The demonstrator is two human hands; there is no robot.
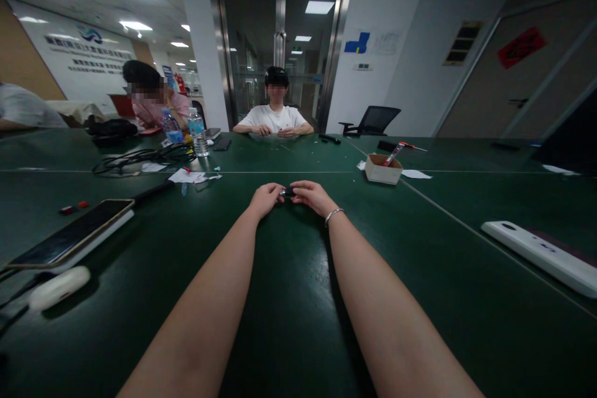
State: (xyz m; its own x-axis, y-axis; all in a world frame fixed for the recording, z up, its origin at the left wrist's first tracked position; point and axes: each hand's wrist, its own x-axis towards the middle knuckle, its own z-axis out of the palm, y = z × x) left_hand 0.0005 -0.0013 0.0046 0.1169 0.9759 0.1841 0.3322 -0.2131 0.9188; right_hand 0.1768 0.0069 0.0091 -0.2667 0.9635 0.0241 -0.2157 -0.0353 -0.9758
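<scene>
Both my arms reach out over the dark green table (289, 298). Between my fingertips, just above or on the tabletop, is a small black-and-silver object (288, 192), too small to name more exactly. My left hand (267, 200) pinches its silver end. The black end is in the closed fingers of my right hand (316, 196), which partly hide it. A silver bangle (334, 216) circles my right wrist.
At left lie a phone (74, 230), a white rounded device (60, 288), coiled black cables (144, 158) and water bottles (198, 134). A small box (383, 170) stands ahead right; a long white device (541, 255) lies far right. Across sits a person (275, 117); other people are at left.
</scene>
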